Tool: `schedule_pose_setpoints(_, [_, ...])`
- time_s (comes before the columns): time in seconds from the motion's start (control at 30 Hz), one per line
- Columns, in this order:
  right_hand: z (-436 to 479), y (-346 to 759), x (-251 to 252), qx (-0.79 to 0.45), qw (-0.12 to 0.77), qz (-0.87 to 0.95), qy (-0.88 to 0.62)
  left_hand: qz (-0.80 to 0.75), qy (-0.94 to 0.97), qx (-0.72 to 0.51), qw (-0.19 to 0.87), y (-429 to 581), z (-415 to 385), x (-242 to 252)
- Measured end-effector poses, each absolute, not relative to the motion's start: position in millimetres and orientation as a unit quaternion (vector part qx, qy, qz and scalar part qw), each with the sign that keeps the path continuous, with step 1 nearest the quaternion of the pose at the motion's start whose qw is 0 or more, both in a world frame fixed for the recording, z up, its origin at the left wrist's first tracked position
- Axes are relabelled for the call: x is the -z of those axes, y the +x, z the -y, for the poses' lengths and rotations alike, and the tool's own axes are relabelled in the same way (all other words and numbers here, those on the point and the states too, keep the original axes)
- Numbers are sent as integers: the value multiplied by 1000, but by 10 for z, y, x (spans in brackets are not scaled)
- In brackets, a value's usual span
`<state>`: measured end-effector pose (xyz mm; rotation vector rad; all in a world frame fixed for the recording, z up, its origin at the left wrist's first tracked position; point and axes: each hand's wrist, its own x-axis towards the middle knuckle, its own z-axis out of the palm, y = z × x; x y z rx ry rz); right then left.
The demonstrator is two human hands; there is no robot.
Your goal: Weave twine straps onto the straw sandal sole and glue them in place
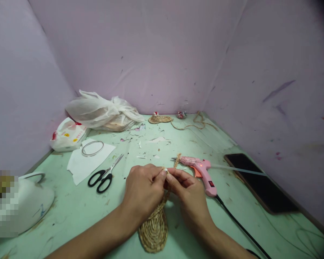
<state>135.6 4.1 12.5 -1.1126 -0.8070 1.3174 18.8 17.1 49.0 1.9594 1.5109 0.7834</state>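
My left hand (pixel 145 189) and my right hand (pixel 188 189) meet fingertip to fingertip, both closed in a pinch. A small white bead-like piece (pixel 166 169) shows between the thumbs; its exact shape is too small to tell. A braided straw cord (pixel 177 160) runs through the fingers, its loose end sticking up behind my right fingers. Below the hands lies a woven straw sole (pixel 153 232), slipper-shaped, its upper part hidden by my left hand. To the right of my right hand, a pink hot glue gun (pixel 201 167) rests on its side with a glue stick in it.
Black-handled scissors (pixel 105 176) lie left, near white paper (pixel 82 165) with a wire coil (pixel 92 148). Farther back are plastic bags (pixel 102 111), a small straw slipper (pixel 160 119) with beads, and a bead container (pixel 181 114). A phone (pixel 259 183) lies right, beyond the black cable (pixel 240 225).
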Motion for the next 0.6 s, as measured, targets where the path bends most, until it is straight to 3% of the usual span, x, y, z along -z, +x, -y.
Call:
schedule_pose_setpoints(0.2, [-67, 1422, -93, -591, 567, 355, -450, -528, 704, -307, 362, 160, -240, -533])
schedule_pose_setpoints(0.37, [-79, 1443, -91, -599, 580, 324, -447, -569, 577, -333, 482, 139, -302, -568])
schedule_pose_setpoints(0.6, [-95, 1460, -103, -579, 585, 317, -472, -568, 662, -356, 336, 145, -193, -679])
